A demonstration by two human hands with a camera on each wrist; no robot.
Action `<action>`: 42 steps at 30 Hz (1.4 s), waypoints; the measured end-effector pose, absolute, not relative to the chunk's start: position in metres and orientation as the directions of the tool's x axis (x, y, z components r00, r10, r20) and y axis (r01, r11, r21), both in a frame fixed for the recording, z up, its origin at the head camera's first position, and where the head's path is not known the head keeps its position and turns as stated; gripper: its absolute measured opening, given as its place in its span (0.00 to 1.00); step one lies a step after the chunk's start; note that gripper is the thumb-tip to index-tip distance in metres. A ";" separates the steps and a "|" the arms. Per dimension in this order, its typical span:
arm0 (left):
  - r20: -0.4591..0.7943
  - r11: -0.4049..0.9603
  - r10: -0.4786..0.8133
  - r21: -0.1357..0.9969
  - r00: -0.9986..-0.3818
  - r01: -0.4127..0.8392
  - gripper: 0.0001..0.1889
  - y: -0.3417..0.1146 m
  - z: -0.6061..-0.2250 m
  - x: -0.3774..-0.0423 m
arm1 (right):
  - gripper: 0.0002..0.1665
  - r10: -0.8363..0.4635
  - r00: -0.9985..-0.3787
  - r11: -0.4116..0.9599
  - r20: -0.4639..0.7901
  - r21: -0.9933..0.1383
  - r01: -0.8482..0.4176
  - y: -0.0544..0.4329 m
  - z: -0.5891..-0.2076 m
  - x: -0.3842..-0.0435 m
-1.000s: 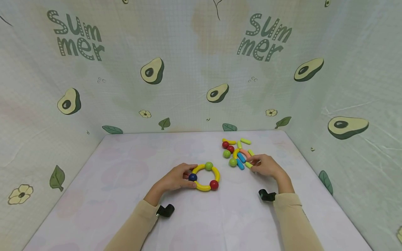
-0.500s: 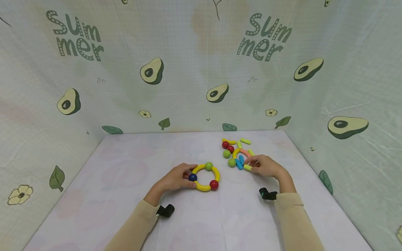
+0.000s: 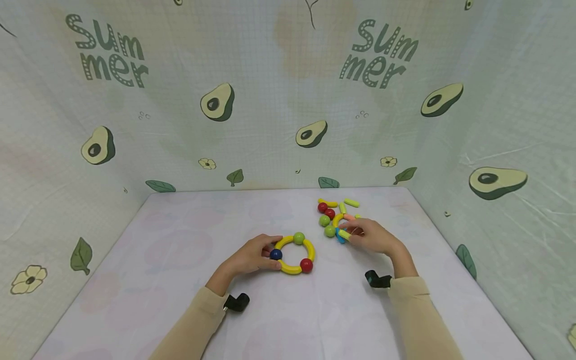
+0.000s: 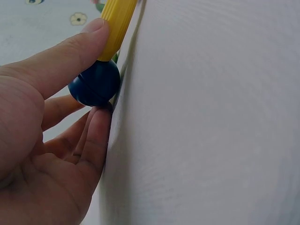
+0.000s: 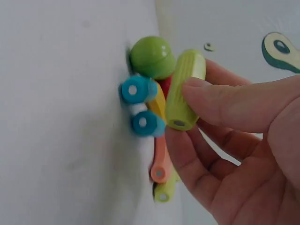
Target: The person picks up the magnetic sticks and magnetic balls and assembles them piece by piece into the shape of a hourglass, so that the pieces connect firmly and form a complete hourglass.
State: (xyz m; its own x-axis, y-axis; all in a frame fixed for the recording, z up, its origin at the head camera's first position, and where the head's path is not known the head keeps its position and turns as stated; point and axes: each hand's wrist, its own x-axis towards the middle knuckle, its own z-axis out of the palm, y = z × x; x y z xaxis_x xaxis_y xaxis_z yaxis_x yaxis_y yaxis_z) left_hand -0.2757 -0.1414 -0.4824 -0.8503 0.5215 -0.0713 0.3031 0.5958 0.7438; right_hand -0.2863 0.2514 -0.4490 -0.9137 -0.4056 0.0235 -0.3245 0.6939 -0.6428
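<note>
On the table lies a ring of yellow curved rods [image 3: 291, 270] joined by a green ball [image 3: 299, 238], a red ball [image 3: 306, 265] and a dark blue ball [image 3: 276, 254]. My left hand [image 3: 252, 256] grips its left side, thumb and fingers around the blue ball; in the left wrist view the thumb presses a yellow rod [image 4: 118, 28]. Raised between thumb and fingers of my right hand [image 3: 377, 237] is a short light-green magnetic rod [image 5: 185, 89]. Just beyond it are two blue rods [image 5: 136, 89], with metal discs in their ends, and a green ball [image 5: 152, 57].
Behind the right hand, loose pieces lie grouped: red balls [image 3: 322, 207], another green ball [image 3: 324, 220], a yellow curved rod [image 3: 332, 204], a salmon curved rod [image 5: 160, 164] and several light-green rods [image 3: 352, 203]. A printed cloth backdrop [image 3: 265, 150] rises behind the table.
My right hand has moved left and lifted the light-green rod over the blue rods. The blue rods and nearest green ball have shifted slightly left. The left hand and ring stay put.
</note>
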 end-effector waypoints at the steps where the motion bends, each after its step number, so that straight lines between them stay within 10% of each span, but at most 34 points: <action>1: -0.072 0.596 0.521 0.744 -0.850 0.302 0.43 -0.141 -0.482 -0.275 | 0.21 -0.402 -0.915 0.680 0.047 -0.654 -0.332 0.246 -0.448 -0.286; 16: -0.073 0.600 0.525 0.738 -0.848 0.308 0.43 -0.141 -0.482 -0.276 | 0.21 -0.349 -0.908 0.522 0.230 -0.757 -0.393 0.173 -0.450 -0.288; 42: -0.066 0.596 0.533 0.737 -0.844 0.319 0.41 -0.145 -0.480 -0.277 | 0.19 -0.280 -0.941 0.547 0.190 -0.774 -0.319 0.123 -0.461 -0.304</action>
State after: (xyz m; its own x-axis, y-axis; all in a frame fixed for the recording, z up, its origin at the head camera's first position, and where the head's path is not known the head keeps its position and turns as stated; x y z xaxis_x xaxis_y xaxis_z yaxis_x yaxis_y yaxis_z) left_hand -0.2771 -0.1446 -0.4800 -0.8435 0.5331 -0.0659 0.3189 0.5958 0.7371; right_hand -0.3036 0.1234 -0.4614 -0.9411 -0.2798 0.1900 -0.3189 0.5467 -0.7742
